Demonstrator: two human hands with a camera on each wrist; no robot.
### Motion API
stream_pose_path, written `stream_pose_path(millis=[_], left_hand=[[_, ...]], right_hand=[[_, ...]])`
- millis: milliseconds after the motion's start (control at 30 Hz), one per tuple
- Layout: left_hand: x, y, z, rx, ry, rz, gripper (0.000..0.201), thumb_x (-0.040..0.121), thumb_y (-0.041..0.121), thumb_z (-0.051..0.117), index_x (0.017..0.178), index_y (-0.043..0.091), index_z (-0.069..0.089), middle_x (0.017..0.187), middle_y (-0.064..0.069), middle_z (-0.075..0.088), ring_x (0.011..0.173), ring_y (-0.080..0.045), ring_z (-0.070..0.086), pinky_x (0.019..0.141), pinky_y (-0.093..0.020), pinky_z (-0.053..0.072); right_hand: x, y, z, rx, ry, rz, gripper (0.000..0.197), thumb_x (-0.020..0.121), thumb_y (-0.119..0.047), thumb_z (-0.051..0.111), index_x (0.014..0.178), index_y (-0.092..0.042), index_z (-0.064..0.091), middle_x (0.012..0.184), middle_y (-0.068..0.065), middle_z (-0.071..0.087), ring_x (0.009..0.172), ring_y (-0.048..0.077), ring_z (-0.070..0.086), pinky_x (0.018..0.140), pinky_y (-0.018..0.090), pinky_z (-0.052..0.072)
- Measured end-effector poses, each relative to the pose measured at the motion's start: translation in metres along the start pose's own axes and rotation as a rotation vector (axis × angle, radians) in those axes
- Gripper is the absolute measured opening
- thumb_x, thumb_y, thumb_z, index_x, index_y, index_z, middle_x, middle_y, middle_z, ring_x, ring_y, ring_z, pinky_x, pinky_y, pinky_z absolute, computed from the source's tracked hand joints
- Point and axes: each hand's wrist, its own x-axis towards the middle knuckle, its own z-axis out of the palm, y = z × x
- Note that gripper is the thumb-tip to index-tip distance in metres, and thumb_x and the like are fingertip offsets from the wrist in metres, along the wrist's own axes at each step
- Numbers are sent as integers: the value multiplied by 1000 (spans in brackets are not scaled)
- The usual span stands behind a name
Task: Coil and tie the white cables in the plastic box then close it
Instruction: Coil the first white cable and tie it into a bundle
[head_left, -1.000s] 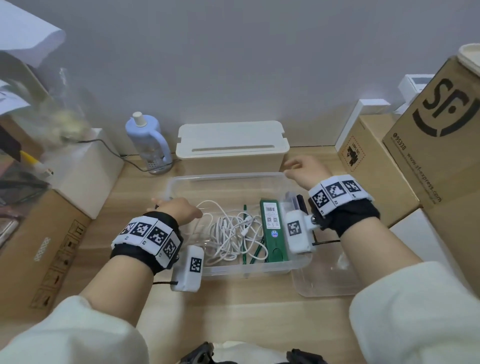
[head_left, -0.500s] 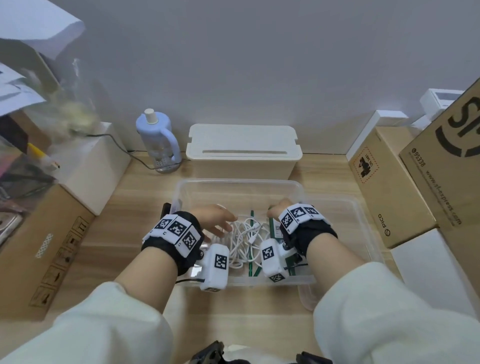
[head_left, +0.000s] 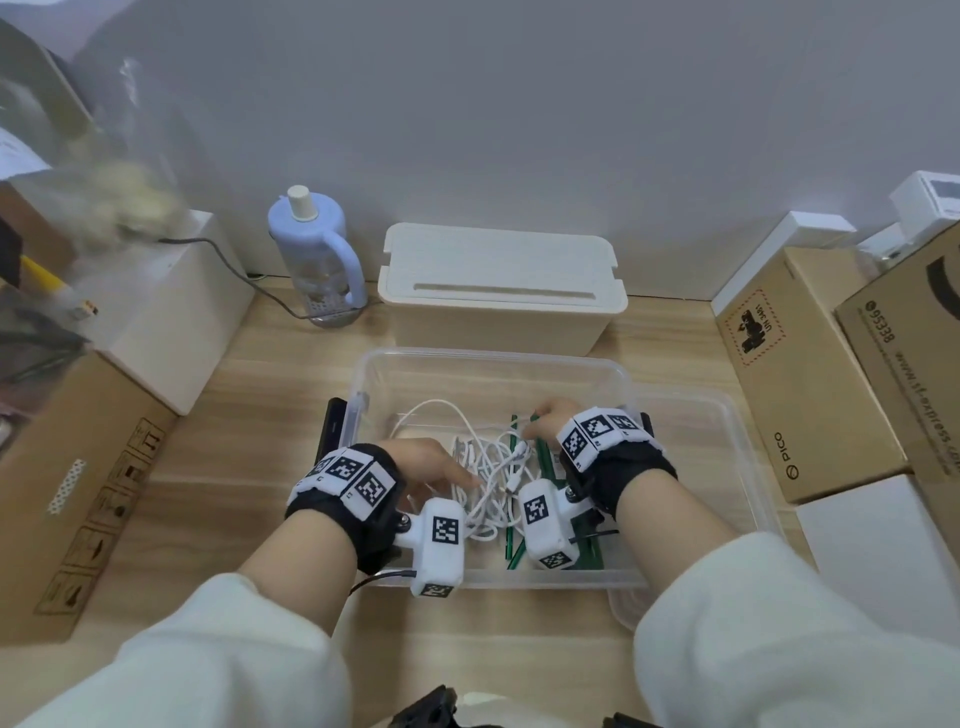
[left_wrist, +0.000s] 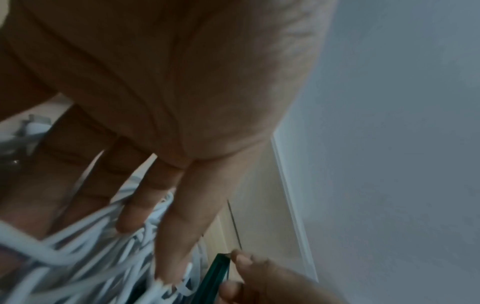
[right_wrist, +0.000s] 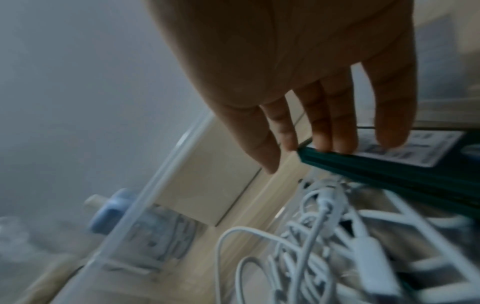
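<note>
The clear plastic box (head_left: 493, 357) stands open in the middle of the wooden table. A loose tangle of white cables (head_left: 488, 470) lies in it, with a green pack of ties (head_left: 543, 460) at their right. My left hand (head_left: 436, 467) reaches into the box, its straight fingers (left_wrist: 166, 226) lying on the white cables (left_wrist: 85, 259). My right hand (head_left: 550, 423) is over the far end of the pack. Its straight fingertips (right_wrist: 335, 142) rest on the green pack (right_wrist: 389, 170), which bears a white label, and the thumb stands apart to the left.
The clear lid (head_left: 727, 457) lies against the box's right side. A cream box with a slotted lid (head_left: 498, 280) and a blue bottle (head_left: 311, 249) stand behind. Cardboard boxes (head_left: 800, 389) crowd the right, and a cardboard box (head_left: 78, 467) and a white box (head_left: 171, 312) the left.
Both hands came off the box's edges and went down into the box. The left hand now lies on the cables and the right hand on the green pack.
</note>
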Motion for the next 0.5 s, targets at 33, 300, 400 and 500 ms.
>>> stream_pose_path(millis=[33, 300, 400, 500], left_hand=[[1, 0, -1, -2, -7, 28, 37, 79, 24, 71, 111, 9, 61, 80, -3, 61, 65, -16, 53, 53, -23, 42], [-38, 22, -19, -141, 283, 553, 24, 77, -11, 62, 79, 13, 67, 74, 0, 70, 62, -11, 56, 62, -23, 44], [-55, 29, -24, -254, 278, 699, 34, 75, -20, 54, 75, 13, 61, 60, 4, 69, 56, -8, 59, 59, -22, 44], [-69, 34, -24, -369, 302, 783, 33, 78, -16, 52, 81, 16, 57, 63, 5, 70, 53, -5, 59, 53, -17, 45]], right_hand=[[0, -3, 1, 45, -34, -11, 40, 86, -16, 59, 123, -2, 52, 110, 13, 58, 93, 25, 55, 74, 31, 45], [-23, -23, -5, 290, -142, -407, 70, 76, 6, 62, 135, -22, 38, 115, 4, 53, 99, 18, 56, 83, 31, 52], [-35, -31, -8, 308, -207, -530, 79, 74, 3, 68, 139, -20, 29, 116, 6, 56, 106, 20, 57, 89, 32, 50], [-44, -33, -10, 314, -218, -616, 26, 84, -12, 63, 108, -19, 58, 88, 9, 65, 81, 16, 62, 88, 30, 45]])
